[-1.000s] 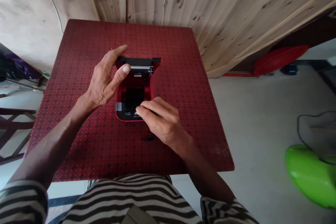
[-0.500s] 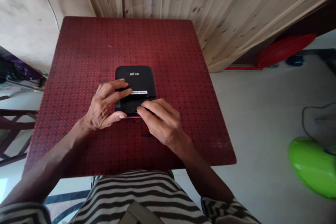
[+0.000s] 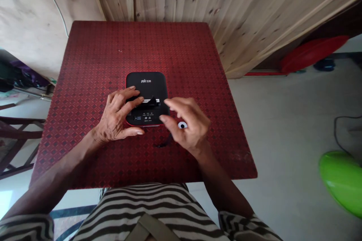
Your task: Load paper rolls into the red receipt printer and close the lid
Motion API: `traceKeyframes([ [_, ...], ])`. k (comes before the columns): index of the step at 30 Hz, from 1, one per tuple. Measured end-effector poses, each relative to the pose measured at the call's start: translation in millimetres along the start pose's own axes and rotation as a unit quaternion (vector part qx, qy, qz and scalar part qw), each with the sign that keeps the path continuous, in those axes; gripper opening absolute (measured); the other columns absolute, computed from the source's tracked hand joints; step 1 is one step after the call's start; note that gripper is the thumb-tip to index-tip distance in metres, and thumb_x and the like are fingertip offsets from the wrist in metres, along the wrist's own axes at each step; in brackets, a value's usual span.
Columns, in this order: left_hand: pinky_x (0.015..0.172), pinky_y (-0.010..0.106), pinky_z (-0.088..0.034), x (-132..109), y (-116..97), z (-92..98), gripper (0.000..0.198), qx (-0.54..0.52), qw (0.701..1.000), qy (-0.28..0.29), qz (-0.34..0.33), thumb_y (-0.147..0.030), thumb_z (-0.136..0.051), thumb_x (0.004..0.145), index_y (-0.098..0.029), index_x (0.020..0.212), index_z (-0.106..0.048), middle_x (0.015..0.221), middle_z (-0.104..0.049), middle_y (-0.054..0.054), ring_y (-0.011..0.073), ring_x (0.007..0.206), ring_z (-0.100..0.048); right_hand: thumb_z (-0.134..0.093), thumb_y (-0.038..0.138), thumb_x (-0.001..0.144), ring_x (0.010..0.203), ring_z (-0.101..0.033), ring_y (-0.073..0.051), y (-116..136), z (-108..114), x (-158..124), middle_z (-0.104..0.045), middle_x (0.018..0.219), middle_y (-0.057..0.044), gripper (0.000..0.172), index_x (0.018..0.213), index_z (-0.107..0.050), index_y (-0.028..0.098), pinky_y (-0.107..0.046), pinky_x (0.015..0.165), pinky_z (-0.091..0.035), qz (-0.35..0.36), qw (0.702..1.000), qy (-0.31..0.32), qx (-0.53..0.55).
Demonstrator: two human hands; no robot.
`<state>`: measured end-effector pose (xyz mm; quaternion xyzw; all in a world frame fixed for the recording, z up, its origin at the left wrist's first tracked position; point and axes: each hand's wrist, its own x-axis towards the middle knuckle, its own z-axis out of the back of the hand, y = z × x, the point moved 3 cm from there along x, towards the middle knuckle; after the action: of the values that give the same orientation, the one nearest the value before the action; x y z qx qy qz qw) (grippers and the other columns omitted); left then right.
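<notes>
Far left: dark chair frame (image 3: 14, 135) beside red patterned tabletop (image 3: 93, 56). Left hand (image 3: 118, 116), fingers spread, flat on left edge of closed black printer (image 3: 148, 86) mid-tabletop; white logo unreadable. Just right of printer: right hand (image 3: 186, 124), fingers curled round small white roll (image 3: 182, 125). Green plastic thing (image 3: 342, 180) on floor, far right.

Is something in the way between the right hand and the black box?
Nothing visible is. The right hand hovers at the black box's right edge, while the left hand rests on its other side.
</notes>
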<state>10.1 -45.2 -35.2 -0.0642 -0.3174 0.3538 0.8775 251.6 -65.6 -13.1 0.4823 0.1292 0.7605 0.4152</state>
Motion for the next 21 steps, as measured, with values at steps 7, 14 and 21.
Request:
traceKeyframes([
  [7,0.116,0.048,-0.052,-24,-17,9.0,0.068,0.030,0.992,-0.110,0.060,-0.064,-0.071,0.094,-0.026,0.148,-0.056,0.141,-0.062,0.014,0.0312,0.135,-0.061,-0.062,0.071,0.097,0.078,-0.069,-0.016,-86,-15,4,-0.076,0.097,-0.005,0.047,0.106,-0.073,0.027,-0.027,0.059,-0.051,-0.356,0.892,-0.017,0.279],
  [14,0.107,0.044,-0.058,-42,-12,1.6,0.065,0.078,0.990,-0.105,0.051,-0.046,-0.082,0.091,-0.023,0.147,-0.057,0.134,-0.065,0.015,0.0296,0.124,-0.066,-0.082,0.066,0.081,0.080,-0.069,-0.015,-92,-26,-2,-0.078,0.093,-0.003,0.044,0.098,-0.078,0.026,-0.027,0.066,-0.052,-0.427,0.787,0.018,0.445],
  [21,0.106,0.043,-0.060,-41,-9,0.1,0.068,0.075,0.990,-0.110,0.047,-0.047,-0.083,0.090,-0.024,0.148,-0.056,0.135,-0.065,0.014,0.0287,0.124,-0.067,-0.083,0.064,0.083,0.078,-0.069,-0.012,-83,-28,-9,-0.079,0.089,-0.001,0.041,0.096,-0.080,0.026,-0.024,0.065,-0.049,-0.425,0.791,0.019,0.440],
])
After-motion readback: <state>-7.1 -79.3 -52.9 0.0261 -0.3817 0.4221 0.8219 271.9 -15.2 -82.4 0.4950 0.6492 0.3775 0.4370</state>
